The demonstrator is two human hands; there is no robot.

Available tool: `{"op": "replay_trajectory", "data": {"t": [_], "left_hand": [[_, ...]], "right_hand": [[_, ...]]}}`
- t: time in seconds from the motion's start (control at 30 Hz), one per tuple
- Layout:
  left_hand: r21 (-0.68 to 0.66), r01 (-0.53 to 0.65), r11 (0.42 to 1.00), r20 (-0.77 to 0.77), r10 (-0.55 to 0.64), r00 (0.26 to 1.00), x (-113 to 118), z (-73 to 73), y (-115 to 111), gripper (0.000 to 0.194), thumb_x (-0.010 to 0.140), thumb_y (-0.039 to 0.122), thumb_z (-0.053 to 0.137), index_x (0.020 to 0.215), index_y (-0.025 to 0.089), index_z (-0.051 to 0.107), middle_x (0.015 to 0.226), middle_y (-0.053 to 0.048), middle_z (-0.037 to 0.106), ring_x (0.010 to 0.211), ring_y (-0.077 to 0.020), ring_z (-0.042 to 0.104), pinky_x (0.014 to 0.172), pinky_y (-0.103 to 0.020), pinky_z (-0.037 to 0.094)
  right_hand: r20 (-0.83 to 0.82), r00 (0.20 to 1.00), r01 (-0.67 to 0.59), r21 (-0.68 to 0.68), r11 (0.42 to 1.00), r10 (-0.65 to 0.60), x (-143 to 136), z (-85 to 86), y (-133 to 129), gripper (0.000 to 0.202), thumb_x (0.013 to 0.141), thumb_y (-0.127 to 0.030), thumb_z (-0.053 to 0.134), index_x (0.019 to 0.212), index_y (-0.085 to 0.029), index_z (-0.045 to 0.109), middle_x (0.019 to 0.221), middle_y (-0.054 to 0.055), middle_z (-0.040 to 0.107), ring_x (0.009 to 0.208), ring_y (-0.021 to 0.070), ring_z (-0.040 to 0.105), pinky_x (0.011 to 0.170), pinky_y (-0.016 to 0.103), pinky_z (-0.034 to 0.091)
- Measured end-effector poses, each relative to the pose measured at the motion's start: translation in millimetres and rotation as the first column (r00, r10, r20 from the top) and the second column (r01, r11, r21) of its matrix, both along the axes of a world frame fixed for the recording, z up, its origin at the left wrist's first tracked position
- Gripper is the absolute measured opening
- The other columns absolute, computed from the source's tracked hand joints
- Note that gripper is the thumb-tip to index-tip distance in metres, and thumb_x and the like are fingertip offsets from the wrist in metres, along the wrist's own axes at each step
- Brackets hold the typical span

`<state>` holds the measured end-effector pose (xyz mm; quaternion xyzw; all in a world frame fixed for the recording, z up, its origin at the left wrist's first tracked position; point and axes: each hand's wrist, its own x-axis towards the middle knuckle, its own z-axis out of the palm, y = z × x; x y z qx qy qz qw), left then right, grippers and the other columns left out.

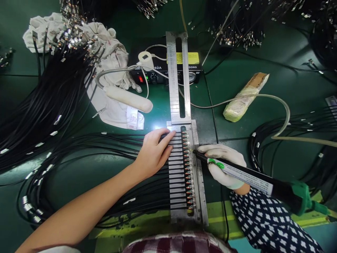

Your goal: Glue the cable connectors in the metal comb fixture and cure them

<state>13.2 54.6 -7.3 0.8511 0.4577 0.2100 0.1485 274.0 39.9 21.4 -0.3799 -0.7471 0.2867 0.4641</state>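
Note:
My bare left hand [155,151] lies over the upper left side of a slotted metal fixture [177,176], fingertips touching it and the black cables [155,182] laid in its slots. Its fingers are stretched out and slightly apart, gripping nothing. Small metal connectors with coloured wire ends [188,162] form a row along the fixture's opening. In my gloved right hand [223,161] is a black glue dispensing syringe [250,177] with a green cap at its rear. The syringe's tip points left, close to the upper connectors; whether it touches one I cannot tell.
Behind the fixture's raised metal arm [173,77] stands a black dispenser box [158,77]. A lit lamp on a bendy neck [129,99] shines near my left hand. White cloth [113,109], cable bundles [50,91] and a wrapped block [244,98] lie around. A hose [283,109] crosses the right.

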Motion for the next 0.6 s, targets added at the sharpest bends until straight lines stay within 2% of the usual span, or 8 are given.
{"op": "replay_trajectory", "data": {"t": [0.6], "left_hand": [[0.013,0.004,1.0,0.0,-0.004,1.0,1.2,1.7,0.6,0.042,0.099,0.019,0.045,0.141,0.017,0.045,0.13,-0.016,0.052,0.121,-0.0279,0.05,0.1,-0.045,0.042]], "right_hand": [[-0.01,1.0,0.02,-0.005,1.0,-0.02,-2.6,0.2,1.4,0.013,0.08,-0.016,0.068,0.093,-0.019,0.068,0.097,0.012,0.078,0.087,0.0234,0.076,0.075,0.036,0.064]]}}
